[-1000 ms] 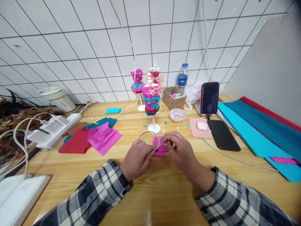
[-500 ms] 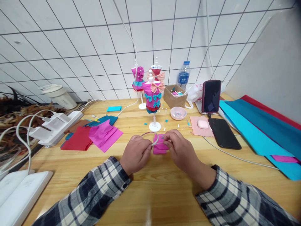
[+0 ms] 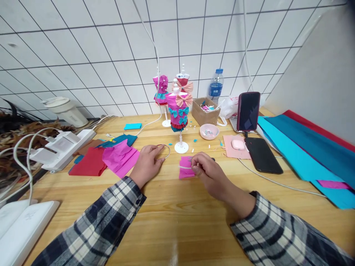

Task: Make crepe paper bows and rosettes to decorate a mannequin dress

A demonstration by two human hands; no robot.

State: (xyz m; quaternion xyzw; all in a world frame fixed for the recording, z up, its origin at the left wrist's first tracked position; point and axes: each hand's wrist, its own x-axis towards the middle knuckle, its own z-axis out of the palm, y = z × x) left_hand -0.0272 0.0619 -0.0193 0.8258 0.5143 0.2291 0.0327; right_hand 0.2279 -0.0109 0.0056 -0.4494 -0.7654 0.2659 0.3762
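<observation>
My left hand [image 3: 148,164] is on the left, its thumb and fingers closed on a thin ring-shaped roll of tape [image 3: 168,152]. My right hand [image 3: 209,173] pinches the end of a short white strip of tape [image 3: 183,167]. The strip reaches left over a small magenta fabric piece [image 3: 185,174] on the table. Grey tips like scissor blades [image 3: 189,159] show beside the right fingers, and a dark handle end shows behind them; most of that tool is hidden by the hand.
Dressed mini mannequins [image 3: 179,111] stand at the back. Beside them are a pink bowl [image 3: 209,132], a cardboard box [image 3: 205,114] and a water bottle [image 3: 216,87]. Fabric pieces [image 3: 88,162] and a power strip [image 3: 62,149] lie left; phones [image 3: 263,155] and coloured sheets [image 3: 307,147] lie right.
My left hand has moved left with the tape roll, away from my right hand. The white strip is now apart from the roll and stays in my right fingers over the magenta fabric.
</observation>
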